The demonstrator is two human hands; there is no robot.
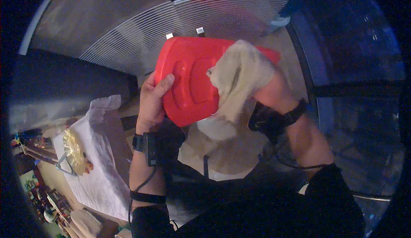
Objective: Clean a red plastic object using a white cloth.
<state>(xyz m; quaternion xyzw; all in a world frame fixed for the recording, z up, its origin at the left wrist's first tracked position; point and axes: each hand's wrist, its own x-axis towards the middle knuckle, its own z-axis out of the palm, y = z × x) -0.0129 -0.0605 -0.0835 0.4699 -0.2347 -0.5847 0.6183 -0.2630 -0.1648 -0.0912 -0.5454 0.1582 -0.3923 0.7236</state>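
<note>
My left hand [154,96] grips the left edge of a red plastic panel or lid [192,77], its thumb on the face beside two curved recesses. Against the right part of the panel lies a pale beige cloth [240,74], held by my right hand [273,93]. The cloth covers the fingers of that hand and hangs down past the panel's lower edge. Straps are around both wrists, with a small dark device on the left one.
A white cloth [99,167] lies over a surface at the left, with a shiny gold, round object [72,148] on it. Shelves of mixed items stand at the lower left. Ribbed metallic slats [224,8] curve across the top. A dark glass panel [359,141] is at the right.
</note>
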